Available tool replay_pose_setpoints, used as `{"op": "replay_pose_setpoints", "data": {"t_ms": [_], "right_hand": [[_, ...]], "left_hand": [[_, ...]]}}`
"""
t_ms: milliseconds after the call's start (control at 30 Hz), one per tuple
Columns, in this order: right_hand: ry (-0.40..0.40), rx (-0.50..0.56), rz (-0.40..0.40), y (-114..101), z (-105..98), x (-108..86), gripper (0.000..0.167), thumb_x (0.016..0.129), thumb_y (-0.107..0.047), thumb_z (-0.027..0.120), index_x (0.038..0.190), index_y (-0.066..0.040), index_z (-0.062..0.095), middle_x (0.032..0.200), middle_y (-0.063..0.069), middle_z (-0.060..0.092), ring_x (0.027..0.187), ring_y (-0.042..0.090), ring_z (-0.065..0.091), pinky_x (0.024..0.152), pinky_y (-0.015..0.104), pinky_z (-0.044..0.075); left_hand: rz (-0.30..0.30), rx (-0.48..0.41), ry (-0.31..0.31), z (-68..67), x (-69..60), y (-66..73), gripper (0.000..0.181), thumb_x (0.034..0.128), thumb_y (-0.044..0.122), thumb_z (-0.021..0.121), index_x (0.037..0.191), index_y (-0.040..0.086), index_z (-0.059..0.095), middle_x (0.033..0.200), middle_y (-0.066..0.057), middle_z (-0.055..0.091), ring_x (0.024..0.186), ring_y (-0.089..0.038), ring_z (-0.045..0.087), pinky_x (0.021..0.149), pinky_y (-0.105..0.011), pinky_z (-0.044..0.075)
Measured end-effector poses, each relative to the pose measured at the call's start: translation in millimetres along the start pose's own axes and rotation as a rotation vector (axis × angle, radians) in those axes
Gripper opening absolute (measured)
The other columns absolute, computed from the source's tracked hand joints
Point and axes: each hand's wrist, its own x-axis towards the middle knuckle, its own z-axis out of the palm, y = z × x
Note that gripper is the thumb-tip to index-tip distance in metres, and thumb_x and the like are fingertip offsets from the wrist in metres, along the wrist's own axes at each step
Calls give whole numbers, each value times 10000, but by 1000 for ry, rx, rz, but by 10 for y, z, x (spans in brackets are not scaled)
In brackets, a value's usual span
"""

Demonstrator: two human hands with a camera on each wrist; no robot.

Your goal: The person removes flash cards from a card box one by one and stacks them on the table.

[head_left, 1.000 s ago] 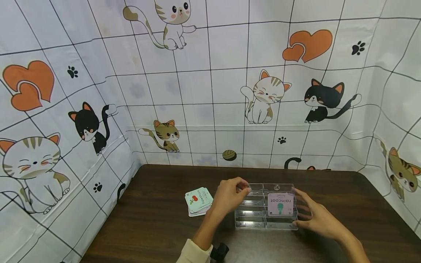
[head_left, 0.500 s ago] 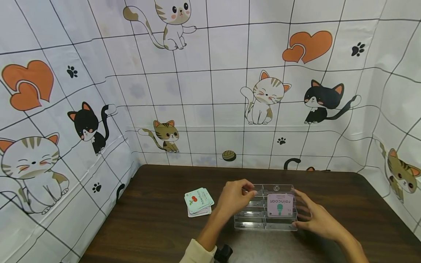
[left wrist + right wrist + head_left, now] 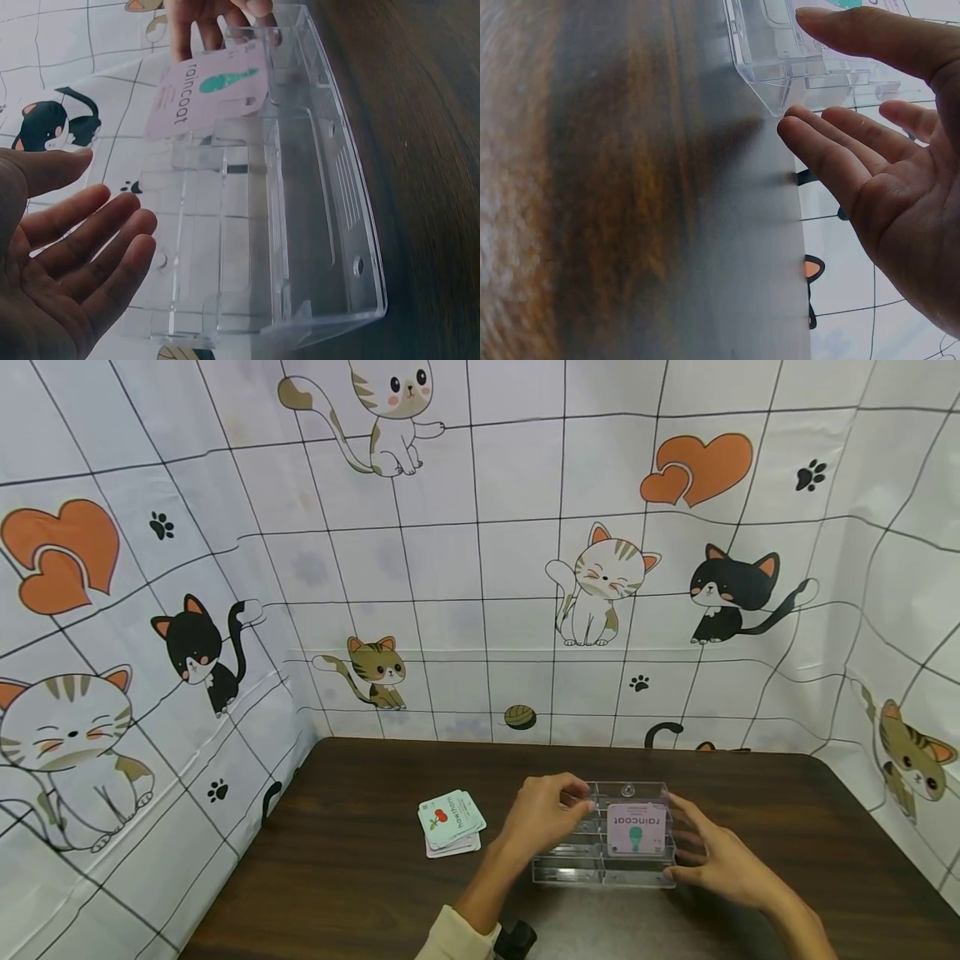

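Observation:
A clear plastic tiered card holder (image 3: 566,871) stands on the table, with several compartments in two columns. A lilac card (image 3: 636,829) printed "raincoat" leans in its right column; the left wrist view shows this card (image 3: 210,86) too. My left hand (image 3: 543,814) hovers over the holder's left column. In the left wrist view the left hand (image 3: 82,255) has loosely bent fingers with nothing between them. At the holder's right side is my right hand (image 3: 723,856), thumb by the front corner. The right wrist view shows the right hand (image 3: 885,165) with fairly straight fingers along that side.
A small stack of cards (image 3: 452,821), topped by a green "hawthorn" card, lies left of the holder. The dark wooden table (image 3: 337,860) meets a white cat-print cloth (image 3: 450,568) at the back and sides. A black wrist device (image 3: 516,938) is on the left wrist.
My left hand has shifted slightly right, farther over the holder. The right hand and the raincoat card keep their places; the whole head view has drifted a little.

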Motion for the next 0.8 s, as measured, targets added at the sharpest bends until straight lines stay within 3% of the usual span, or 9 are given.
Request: {"op": "replay_pose_setpoints", "data": {"t_ms": [367,800], "right_hand": [[-4,17,30,-20,4,6,1173,800,-64,932,1678,27,159,1559,507,333,1331,689,521,935,408,630],[-10,16,10,-2,-5,0,1175,822,-80,921,1685,28,130,1567,505,315,1326,701,513,941,418,627]], "left_hand": [[29,9,-11,58,32,28,212,1010,262,771,1185,144,799,1097,10,820,947,-55,745,758,-206,568],[63,42,-48,132,83,104,211,1003,246,778,1176,130,806,1054,5,827,888,-25,740,731,-182,555]]}}
